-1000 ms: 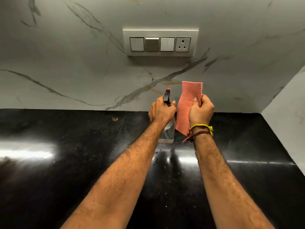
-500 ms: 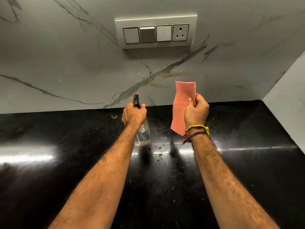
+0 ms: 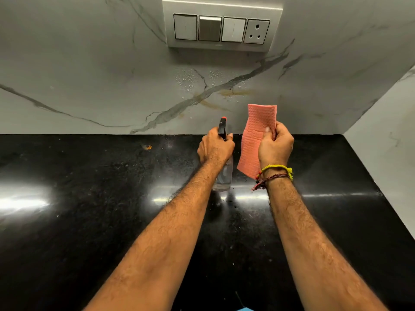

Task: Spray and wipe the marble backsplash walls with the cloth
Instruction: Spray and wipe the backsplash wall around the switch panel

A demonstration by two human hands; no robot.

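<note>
The right hand (image 3: 275, 147) pinches the limp, light pink cloth (image 3: 258, 135) mid-length, while the left hand (image 3: 215, 147), at its nine o'clock, grips the likely slippery spray bottle (image 3: 223, 176) by the neck.

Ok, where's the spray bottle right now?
In the head view the spray bottle is centre frame, gripped by the left hand over the black counter, just left of the pink cloth, near the marble backsplash.

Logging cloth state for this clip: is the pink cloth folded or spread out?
Folded. The pink cloth stands as a narrow strip in the right hand, with an overlapping layer edge visible across its face.
</note>
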